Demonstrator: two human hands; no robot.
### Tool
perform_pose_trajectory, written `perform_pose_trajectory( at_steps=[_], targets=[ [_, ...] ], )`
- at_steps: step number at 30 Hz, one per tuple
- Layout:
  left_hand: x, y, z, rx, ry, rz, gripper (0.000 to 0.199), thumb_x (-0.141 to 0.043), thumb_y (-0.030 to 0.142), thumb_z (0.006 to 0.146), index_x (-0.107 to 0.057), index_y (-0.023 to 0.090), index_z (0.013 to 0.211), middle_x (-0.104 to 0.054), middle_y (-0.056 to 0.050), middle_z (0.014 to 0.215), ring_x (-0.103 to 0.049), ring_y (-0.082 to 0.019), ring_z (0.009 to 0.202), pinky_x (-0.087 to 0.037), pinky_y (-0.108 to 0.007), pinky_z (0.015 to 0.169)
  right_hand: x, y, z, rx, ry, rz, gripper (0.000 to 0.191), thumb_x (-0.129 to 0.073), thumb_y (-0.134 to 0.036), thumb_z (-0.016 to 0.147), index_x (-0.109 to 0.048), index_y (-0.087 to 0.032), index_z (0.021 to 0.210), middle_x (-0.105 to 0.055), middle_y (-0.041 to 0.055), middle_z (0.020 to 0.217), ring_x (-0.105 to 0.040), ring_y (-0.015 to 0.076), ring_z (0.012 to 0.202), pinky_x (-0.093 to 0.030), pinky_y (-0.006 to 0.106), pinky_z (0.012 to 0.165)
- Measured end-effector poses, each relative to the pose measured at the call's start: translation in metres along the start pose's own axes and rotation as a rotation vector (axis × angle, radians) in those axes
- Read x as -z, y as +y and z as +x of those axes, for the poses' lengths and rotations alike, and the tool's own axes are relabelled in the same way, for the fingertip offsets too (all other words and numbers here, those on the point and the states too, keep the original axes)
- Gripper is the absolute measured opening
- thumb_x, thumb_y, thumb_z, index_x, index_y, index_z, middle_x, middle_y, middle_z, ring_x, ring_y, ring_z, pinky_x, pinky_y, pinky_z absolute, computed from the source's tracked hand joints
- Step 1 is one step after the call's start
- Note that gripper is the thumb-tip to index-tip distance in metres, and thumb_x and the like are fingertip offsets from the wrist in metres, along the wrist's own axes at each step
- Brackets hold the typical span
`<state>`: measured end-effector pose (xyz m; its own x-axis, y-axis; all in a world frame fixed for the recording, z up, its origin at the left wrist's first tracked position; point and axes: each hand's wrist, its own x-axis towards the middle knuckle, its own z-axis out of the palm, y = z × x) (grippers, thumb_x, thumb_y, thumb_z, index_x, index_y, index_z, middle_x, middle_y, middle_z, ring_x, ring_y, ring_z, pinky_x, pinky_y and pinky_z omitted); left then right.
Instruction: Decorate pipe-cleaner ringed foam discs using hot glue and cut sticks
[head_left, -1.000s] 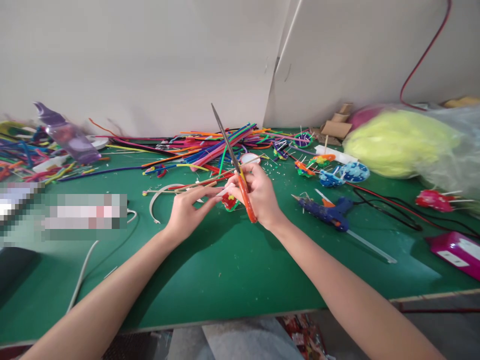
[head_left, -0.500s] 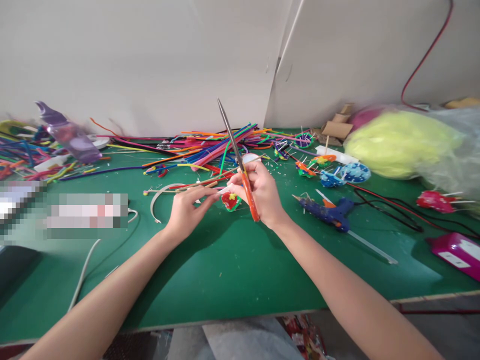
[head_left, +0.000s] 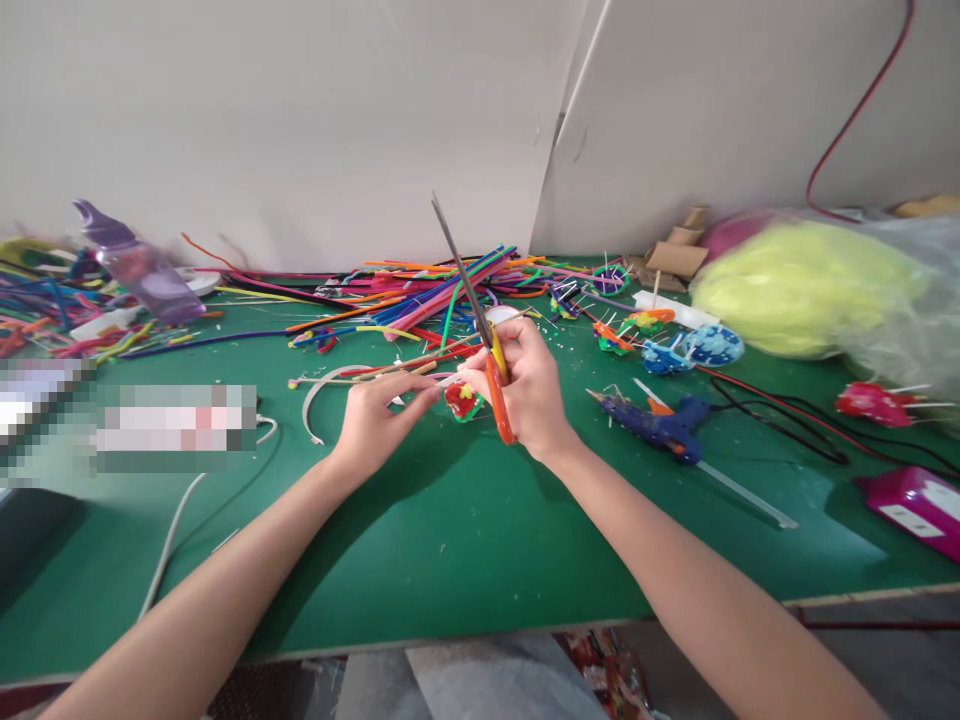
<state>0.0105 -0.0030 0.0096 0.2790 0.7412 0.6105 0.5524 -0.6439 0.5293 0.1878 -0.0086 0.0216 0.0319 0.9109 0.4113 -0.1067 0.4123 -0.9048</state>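
My right hand (head_left: 536,395) is closed around scissors (head_left: 496,375) with orange handles, their blades pointing up and away from me. Its thumb and fingertips also pinch one end of a thin white strip (head_left: 450,380). From the other side, my left hand (head_left: 379,415) grips that strip between thumb and fingers. Just under the fingertips of my right hand is a small red, yellow and green fuzzy piece (head_left: 462,400), partly covered. Whether it is joined to the strip I cannot tell. A curved pale band (head_left: 309,400) lies beside my left hand.
Colourful pipe cleaners (head_left: 427,300) are heaped along the wall. A blue glue gun (head_left: 667,425) lies at right, near blue fuzzy pieces (head_left: 697,348) and a magenta power strip (head_left: 915,510). A purple bottle (head_left: 142,265) stands tilted at left, and a white cable (head_left: 176,530) crosses the green table (head_left: 420,590).
The scissors have turned slightly in my right hand, and their handles look a little farther apart. Both hands keep their place at the white strip.
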Motion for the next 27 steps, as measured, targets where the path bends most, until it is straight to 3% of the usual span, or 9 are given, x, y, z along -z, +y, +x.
perform_pose_trajectory(
  at_steps=[5, 9, 11, 14, 16, 18, 20, 23, 27],
  targets=[
    [0.0, -0.001, -0.001, 0.041, -0.013, 0.013, 0.016, -0.061, 0.03, 0.085, -0.072, 0.018, 0.082, -0.077, -0.003, 0.084, -0.069, -0.017, 0.075, -0.05, -0.026, 0.07, 0.002, 0.0, 0.001, 0.012, -0.024, -0.014, 0.032, -0.071, -0.021, 0.071, -0.044, -0.024, 0.088, -0.062, -0.0058, 0.071, -0.063, 0.0114, 0.06, -0.053, 0.027, 0.056],
    [-0.001, -0.003, 0.0, -0.008, -0.006, 0.008, 0.015, -0.06, 0.028, 0.086, -0.071, 0.018, 0.083, -0.076, -0.003, 0.083, -0.067, -0.016, 0.074, -0.05, -0.027, 0.073, 0.002, -0.001, 0.001, 0.028, -0.001, -0.021, 0.03, -0.07, -0.02, 0.071, -0.044, -0.024, 0.086, -0.062, -0.0057, 0.07, -0.063, 0.0121, 0.062, -0.054, 0.027, 0.057],
    [0.0, -0.001, 0.0, -0.043, 0.042, 0.024, 0.013, -0.062, 0.028, 0.085, -0.071, 0.019, 0.086, -0.074, -0.004, 0.085, -0.065, -0.016, 0.077, -0.049, -0.028, 0.074, 0.001, -0.001, 0.0, 0.041, 0.017, -0.036, 0.029, -0.069, -0.02, 0.072, -0.044, -0.024, 0.087, -0.061, -0.0063, 0.07, -0.061, 0.0112, 0.058, -0.053, 0.027, 0.056],
    [0.004, 0.006, -0.001, -0.052, 0.204, 0.041, 0.015, -0.069, 0.032, 0.078, -0.069, 0.018, 0.083, -0.07, -0.005, 0.082, -0.06, -0.017, 0.076, -0.047, -0.028, 0.068, 0.001, 0.002, -0.001, 0.093, 0.047, -0.061, 0.031, -0.068, -0.02, 0.073, -0.043, -0.026, 0.09, -0.06, -0.0067, 0.071, -0.061, 0.0113, 0.057, -0.054, 0.028, 0.056],
    [0.004, 0.013, -0.003, 0.02, 0.19, -0.039, 0.022, -0.065, 0.034, 0.082, -0.066, 0.017, 0.068, -0.063, -0.002, 0.064, -0.054, -0.013, 0.06, -0.041, -0.025, 0.056, 0.001, 0.005, -0.002, 0.146, 0.081, -0.091, 0.032, -0.067, -0.019, 0.074, -0.042, -0.026, 0.093, -0.06, -0.0062, 0.072, -0.062, 0.0125, 0.061, -0.055, 0.029, 0.06],
    [0.001, 0.017, -0.004, 0.182, -0.035, -0.225, 0.033, -0.058, 0.039, 0.086, -0.065, 0.016, 0.063, -0.058, 0.0, 0.053, -0.049, -0.01, 0.047, -0.037, -0.024, 0.049, 0.0, 0.008, -0.003, 0.205, 0.118, -0.132, 0.032, -0.066, -0.018, 0.074, -0.043, -0.026, 0.095, -0.061, -0.0052, 0.075, -0.064, 0.0137, 0.068, -0.055, 0.03, 0.065],
    [-0.004, 0.019, -0.004, 0.361, -0.205, -0.465, 0.036, -0.055, 0.044, 0.087, -0.068, 0.015, 0.07, -0.063, -0.002, 0.059, -0.055, -0.011, 0.048, -0.036, -0.023, 0.047, -0.002, 0.011, -0.004, 0.264, 0.127, -0.178, 0.033, -0.065, -0.017, 0.072, -0.044, -0.026, 0.095, -0.061, -0.005, 0.076, -0.064, 0.0138, 0.07, -0.054, 0.03, 0.067],
    [-0.009, 0.016, -0.002, 0.532, -0.173, -0.759, 0.033, -0.057, 0.045, 0.084, -0.069, 0.014, 0.079, -0.063, -0.003, 0.06, -0.052, -0.01, 0.046, -0.026, -0.02, 0.04, -0.007, 0.013, -0.009, 0.34, 0.066, -0.252, 0.03, -0.061, -0.014, 0.074, -0.044, -0.026, 0.095, -0.061, -0.0049, 0.077, -0.064, 0.0132, 0.07, -0.053, 0.029, 0.067],
    [-0.007, 0.014, 0.003, 0.573, -0.034, -0.866, 0.015, -0.065, 0.026, 0.071, -0.064, 0.014, 0.062, -0.058, 0.0, 0.052, -0.04, -0.005, 0.042, -0.025, -0.019, 0.04, -0.013, 0.013, -0.016, 0.359, -0.049, -0.371, 0.022, -0.055, -0.015, 0.079, -0.045, -0.025, 0.095, -0.065, -0.0002, 0.086, -0.065, 0.0153, 0.076, -0.052, 0.03, 0.067]
  ],
)
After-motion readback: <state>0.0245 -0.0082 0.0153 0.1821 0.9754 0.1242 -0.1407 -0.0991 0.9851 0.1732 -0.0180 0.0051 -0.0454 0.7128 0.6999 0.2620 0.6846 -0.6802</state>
